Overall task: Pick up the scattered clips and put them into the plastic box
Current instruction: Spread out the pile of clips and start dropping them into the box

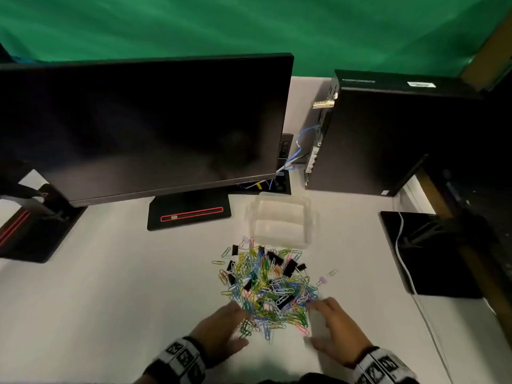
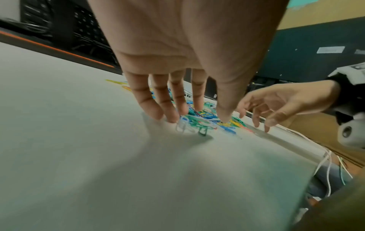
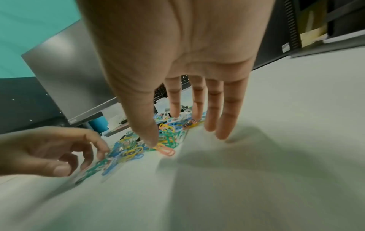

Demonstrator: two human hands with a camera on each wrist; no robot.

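On the pale surface (image 1: 110,300), near its front edge, a heap of clips (image 1: 266,284) lies loose — coloured paper clips mixed with black binder clips. Just beyond the heap stands the clear plastic box (image 1: 282,220), its near rim touching the farthest clips; nothing can be seen inside it.

Both hands flank the near end of the heap, palms down. The left hand (image 1: 221,328) has an open grip: its fingers (image 2: 156,109) are straight and slightly spread, tips down on the surface at the heap's left edge, the thumb tip resting on the clips. It holds nothing. The right hand (image 1: 338,331) mirrors it — fingers (image 3: 227,125) extended, the outer two touching bare surface, the inner two and the thumb touching clips at the heap's right edge. Its grip is likewise open, with no clip pinched.

Behind the box stand a dark monitor (image 1: 144,126) and a black computer case (image 1: 382,134).
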